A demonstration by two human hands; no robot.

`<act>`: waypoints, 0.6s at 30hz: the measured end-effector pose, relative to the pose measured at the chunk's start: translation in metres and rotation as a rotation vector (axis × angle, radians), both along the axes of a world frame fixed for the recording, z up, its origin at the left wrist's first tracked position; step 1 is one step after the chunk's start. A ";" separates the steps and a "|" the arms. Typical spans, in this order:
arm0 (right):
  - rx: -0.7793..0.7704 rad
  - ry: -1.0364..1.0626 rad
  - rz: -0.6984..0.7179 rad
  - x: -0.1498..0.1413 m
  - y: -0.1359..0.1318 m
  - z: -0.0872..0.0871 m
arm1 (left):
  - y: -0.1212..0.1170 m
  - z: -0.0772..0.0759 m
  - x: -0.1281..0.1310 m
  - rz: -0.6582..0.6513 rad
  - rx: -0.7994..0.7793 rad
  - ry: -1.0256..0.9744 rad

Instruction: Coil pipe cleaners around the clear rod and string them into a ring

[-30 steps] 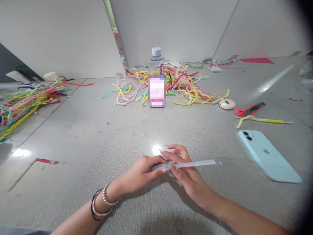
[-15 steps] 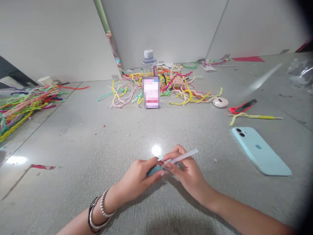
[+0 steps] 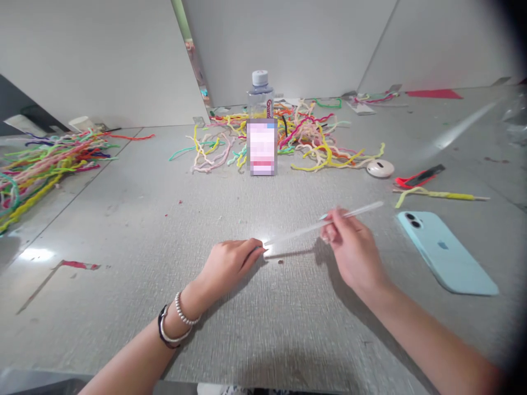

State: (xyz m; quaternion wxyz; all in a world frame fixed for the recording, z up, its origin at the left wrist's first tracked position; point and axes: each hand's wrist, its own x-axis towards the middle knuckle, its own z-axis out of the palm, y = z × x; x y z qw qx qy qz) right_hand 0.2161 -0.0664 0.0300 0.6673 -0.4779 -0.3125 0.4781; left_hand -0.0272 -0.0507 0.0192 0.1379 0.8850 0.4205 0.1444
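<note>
Head view: right hand (image 3: 349, 247) pinches translucent strip (image 3: 294, 234) midway; left hand (image 3: 233, 262), nearly closed, holds bluish piece (image 3: 257, 248), mostly hidden.

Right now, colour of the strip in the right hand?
Strip is translucent white, best in head view.

Shows a light-blue phone (image 3: 450, 255) flat on the desk (image 3: 197, 208) at right, near a yellow-wrapped stick (image 3: 460, 196) and a red-and-black tool (image 3: 422, 176). Includes a white-capped bottle (image 3: 260, 97) behind a pixelated panel (image 3: 262, 145), amid tangled coloured strands (image 3: 308, 131), with a pale oval object (image 3: 379, 169) near their right end.
</note>
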 end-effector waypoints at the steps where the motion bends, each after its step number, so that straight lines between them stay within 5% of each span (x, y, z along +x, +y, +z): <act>1: 0.001 0.065 -0.077 0.007 0.005 0.003 | 0.002 0.000 -0.001 0.033 -0.009 0.013; 6: -0.025 0.194 -0.206 0.026 0.015 0.015 | 0.009 -0.001 -0.002 0.237 -0.087 0.003; 13: -0.064 0.202 -0.040 0.013 0.008 0.005 | 0.013 -0.009 -0.004 0.158 -0.037 -0.124; 18: -0.143 0.127 0.156 0.010 0.005 0.004 | 0.011 -0.003 -0.002 0.211 0.164 -0.277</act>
